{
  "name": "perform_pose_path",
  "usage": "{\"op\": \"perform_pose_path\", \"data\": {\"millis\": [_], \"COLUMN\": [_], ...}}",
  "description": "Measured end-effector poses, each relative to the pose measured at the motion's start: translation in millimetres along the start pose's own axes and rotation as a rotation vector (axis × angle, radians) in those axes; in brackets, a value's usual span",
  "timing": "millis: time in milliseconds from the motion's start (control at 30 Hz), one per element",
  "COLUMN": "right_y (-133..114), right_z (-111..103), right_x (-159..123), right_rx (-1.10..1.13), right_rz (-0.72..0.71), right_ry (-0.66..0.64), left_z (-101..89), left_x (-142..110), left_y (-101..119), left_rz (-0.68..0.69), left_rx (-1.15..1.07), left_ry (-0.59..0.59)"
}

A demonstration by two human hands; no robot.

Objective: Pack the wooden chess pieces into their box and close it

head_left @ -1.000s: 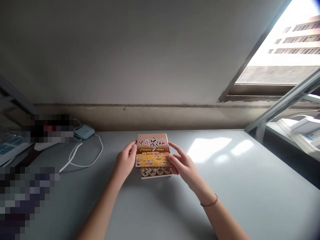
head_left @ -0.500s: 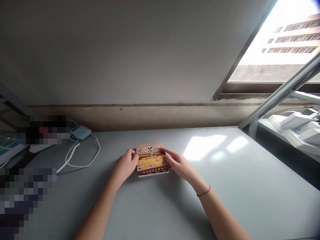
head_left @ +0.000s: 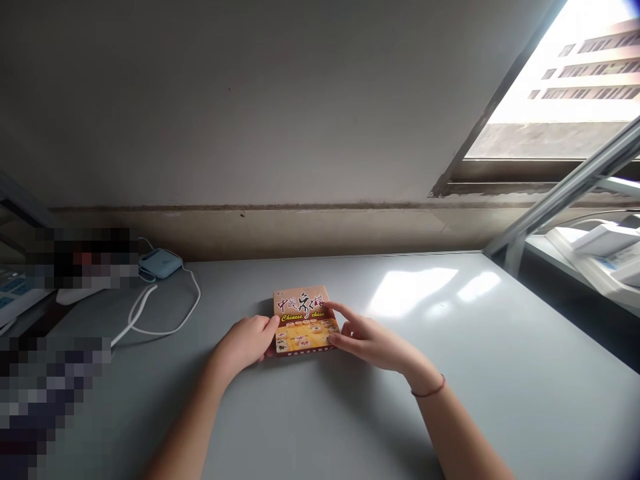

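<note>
A Chinese chess box (head_left: 305, 321), brown and orange with printed characters and a picture of a board, sits in the middle of the desk. Its lid now covers the tray of pieces. My left hand (head_left: 250, 339) grips the box's left side, thumb at the lid's edge and the other fingers mostly hidden below. On the right, my right hand (head_left: 367, 339), with a thin dark red bracelet (head_left: 428, 389) on the wrist, holds the box's right side. Its index finger and thumb rest on the lid, spread apart.
The box lies on a grey desk (head_left: 320, 427) against a wall. At the left back are a light blue device (head_left: 163, 263) and a looped white cable (head_left: 197, 300). A metal frame bar (head_left: 560, 190) and white items (head_left: 605, 240) stand at the right.
The lid has slid toward me and down over the tray, hiding the round pieces that showed at the front. Both hands have moved slightly nearer along the box's sides.
</note>
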State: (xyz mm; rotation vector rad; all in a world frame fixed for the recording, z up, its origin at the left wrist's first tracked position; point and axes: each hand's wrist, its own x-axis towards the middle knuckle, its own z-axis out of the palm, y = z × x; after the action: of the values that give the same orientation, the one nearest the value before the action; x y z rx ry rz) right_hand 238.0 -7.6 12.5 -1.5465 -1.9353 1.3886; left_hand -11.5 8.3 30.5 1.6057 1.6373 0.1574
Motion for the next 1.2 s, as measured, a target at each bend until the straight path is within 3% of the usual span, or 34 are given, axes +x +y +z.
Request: {"op": "perform_pose_path", "data": {"millis": [200, 400, 733, 867, 1000, 1100, 1200], "right_y": [3.0, 3.3, 4.9, 7.4, 6.5, 10.1, 19.5], "right_z": [5.7, 13.3, 15.0, 7.0, -5.8, -9.4, -6.4], "right_x": [1.3, 8.0, 12.3, 13.5, 31.0, 56.8, 81.0], "right_rx": [-0.073, -0.171, -0.179, -0.068, -0.067, -0.321, -0.586], "right_rz": [-0.057, -0.052, -0.020, -0.018, 0.034, 0.035, 0.033], "right_ry": [0.042, 0.131, 0.164, 0.168, 0.421, 0.634, 0.709], "left_z": [2.7, 21.0, 32.8, 26.8, 9.3, 0.3, -0.2], "left_x": [0.2, 19.2, 30.6, 36.6, 52.5, 70.0, 85.8], "left_y": [3.6, 6.2, -2.4, -10.0, -18.1, -22.1, -25.9], "left_rz": [0.015, 0.009, 0.073, 0.084, 0.074, 0.133, 0.205], "left_rx": [0.294, 0.536, 0.556, 0.536, 0.521, 0.530, 0.549], "left_ry": [0.131, 0.305, 0.401, 0.468, 0.566, 0.589, 0.605]}}
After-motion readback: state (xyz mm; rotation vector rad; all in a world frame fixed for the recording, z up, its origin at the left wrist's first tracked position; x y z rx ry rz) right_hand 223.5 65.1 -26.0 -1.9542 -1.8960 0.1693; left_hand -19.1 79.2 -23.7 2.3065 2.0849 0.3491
